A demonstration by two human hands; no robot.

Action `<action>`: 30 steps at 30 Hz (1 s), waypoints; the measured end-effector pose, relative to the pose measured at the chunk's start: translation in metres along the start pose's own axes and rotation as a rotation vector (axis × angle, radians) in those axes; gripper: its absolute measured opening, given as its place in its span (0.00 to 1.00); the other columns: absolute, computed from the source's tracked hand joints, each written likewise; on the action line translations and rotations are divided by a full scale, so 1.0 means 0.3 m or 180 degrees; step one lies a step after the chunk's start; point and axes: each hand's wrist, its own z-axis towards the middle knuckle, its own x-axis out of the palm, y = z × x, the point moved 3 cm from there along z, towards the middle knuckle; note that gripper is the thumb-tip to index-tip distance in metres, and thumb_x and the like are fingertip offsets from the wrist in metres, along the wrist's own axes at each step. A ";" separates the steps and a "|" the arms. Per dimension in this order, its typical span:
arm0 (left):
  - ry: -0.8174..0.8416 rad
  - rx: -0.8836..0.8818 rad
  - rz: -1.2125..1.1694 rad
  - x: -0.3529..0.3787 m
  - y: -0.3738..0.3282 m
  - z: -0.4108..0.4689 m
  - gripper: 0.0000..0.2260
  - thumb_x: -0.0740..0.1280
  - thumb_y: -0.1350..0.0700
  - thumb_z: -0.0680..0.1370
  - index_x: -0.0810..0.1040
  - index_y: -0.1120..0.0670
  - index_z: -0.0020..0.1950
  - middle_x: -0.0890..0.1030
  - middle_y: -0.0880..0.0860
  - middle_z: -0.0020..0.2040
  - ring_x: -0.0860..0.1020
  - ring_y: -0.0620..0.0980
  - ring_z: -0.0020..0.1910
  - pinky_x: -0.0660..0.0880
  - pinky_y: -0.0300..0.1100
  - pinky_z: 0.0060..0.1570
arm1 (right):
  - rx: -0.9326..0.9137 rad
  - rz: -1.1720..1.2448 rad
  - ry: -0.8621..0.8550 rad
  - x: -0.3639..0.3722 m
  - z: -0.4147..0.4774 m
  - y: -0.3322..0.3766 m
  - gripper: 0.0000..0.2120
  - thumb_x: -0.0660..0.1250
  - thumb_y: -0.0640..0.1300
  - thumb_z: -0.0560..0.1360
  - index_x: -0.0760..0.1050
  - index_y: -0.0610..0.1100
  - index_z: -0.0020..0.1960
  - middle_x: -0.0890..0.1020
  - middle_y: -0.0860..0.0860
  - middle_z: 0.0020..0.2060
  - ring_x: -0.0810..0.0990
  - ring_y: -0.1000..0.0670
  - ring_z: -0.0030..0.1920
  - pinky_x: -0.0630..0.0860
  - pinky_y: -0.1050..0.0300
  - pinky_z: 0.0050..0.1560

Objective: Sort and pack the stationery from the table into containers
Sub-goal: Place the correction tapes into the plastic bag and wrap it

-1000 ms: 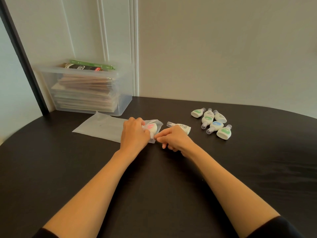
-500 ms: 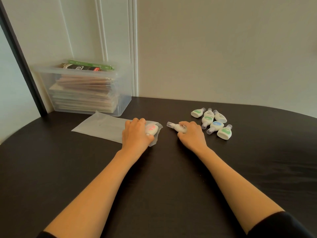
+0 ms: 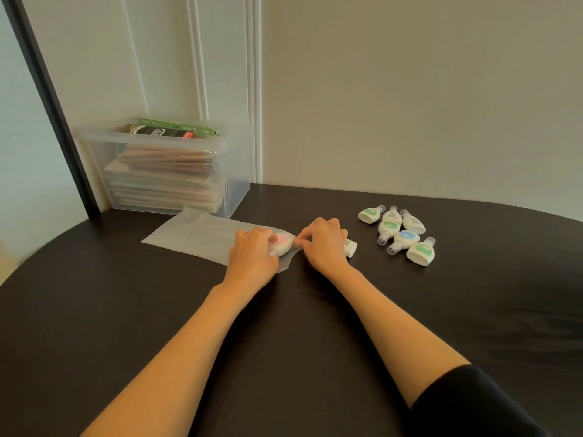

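Note:
A translucent plastic bag (image 3: 195,236) lies flat on the dark table (image 3: 126,310). Inside its right-hand mouth sits a white correction tape with a pink label (image 3: 283,242). My left hand (image 3: 254,257) rests on the bag's mouth and pins it, with fingers against the pink-labelled tape. My right hand (image 3: 325,244) holds a second white correction tape (image 3: 350,247), whose end sticks out to the right, and its fingertips pinch at the bag's edge. Several more correction tapes (image 3: 400,234) with green and blue labels lie in a cluster to the right.
A clear plastic box (image 3: 164,171) stacked with flat packets stands at the back left against the wall. The table's curved edge runs along the left and behind the cluster. A dark vertical frame (image 3: 47,99) rises at the left.
My right hand, which had closed over a loose correction tape to the right, has carried it left to the bag's mouth. My left hand has stayed on the bag.

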 end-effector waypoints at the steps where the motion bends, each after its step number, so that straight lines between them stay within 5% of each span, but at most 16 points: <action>1: -0.0009 0.0010 -0.0027 0.001 0.000 0.000 0.14 0.62 0.61 0.76 0.74 0.56 0.62 0.74 0.53 0.61 0.66 0.52 0.62 0.67 0.44 0.55 | -0.0037 -0.0009 -0.0001 -0.006 -0.006 -0.004 0.10 0.62 0.41 0.77 0.82 0.45 0.48 0.76 0.49 0.54 0.66 0.47 0.56 0.57 0.58 0.51; 9: 0.0087 0.0349 -0.0120 0.047 -0.074 -0.035 0.15 0.71 0.51 0.73 0.74 0.56 0.55 0.67 0.51 0.56 0.66 0.49 0.59 0.64 0.36 0.49 | -0.0339 -0.0382 -0.0164 -0.100 -0.141 -0.131 0.10 0.60 0.39 0.75 0.81 0.39 0.46 0.78 0.49 0.50 0.69 0.49 0.53 0.59 0.56 0.51; 16: 0.0096 0.0656 0.0017 0.083 -0.146 -0.064 0.16 0.70 0.50 0.73 0.72 0.56 0.55 0.68 0.51 0.56 0.67 0.49 0.57 0.67 0.38 0.50 | -0.0146 0.0291 0.0090 -0.158 -0.194 -0.197 0.08 0.63 0.36 0.73 0.82 0.37 0.41 0.79 0.49 0.51 0.73 0.49 0.53 0.66 0.56 0.54; 21: -0.0173 0.0466 0.0235 0.077 -0.123 -0.043 0.12 0.68 0.53 0.75 0.72 0.58 0.54 0.68 0.53 0.55 0.68 0.52 0.55 0.69 0.42 0.47 | -0.0200 0.0103 0.0023 -0.122 -0.173 -0.162 0.10 0.61 0.36 0.75 0.81 0.36 0.45 0.79 0.45 0.47 0.72 0.47 0.50 0.67 0.57 0.47; 25: -0.0320 0.0203 0.0255 0.073 -0.099 -0.012 0.10 0.66 0.55 0.76 0.71 0.59 0.53 0.69 0.55 0.56 0.67 0.53 0.56 0.68 0.43 0.45 | -0.0356 -0.0024 -0.0079 -0.109 -0.154 -0.139 0.11 0.61 0.38 0.76 0.82 0.37 0.47 0.78 0.46 0.48 0.68 0.48 0.51 0.68 0.55 0.52; 30: -0.0291 0.0204 0.0294 0.086 -0.102 0.014 0.10 0.65 0.60 0.77 0.70 0.58 0.58 0.68 0.55 0.59 0.67 0.53 0.58 0.69 0.43 0.53 | -0.0090 0.0323 -0.0294 -0.116 -0.141 -0.147 0.10 0.62 0.39 0.75 0.82 0.38 0.46 0.76 0.48 0.53 0.67 0.49 0.55 0.62 0.62 0.50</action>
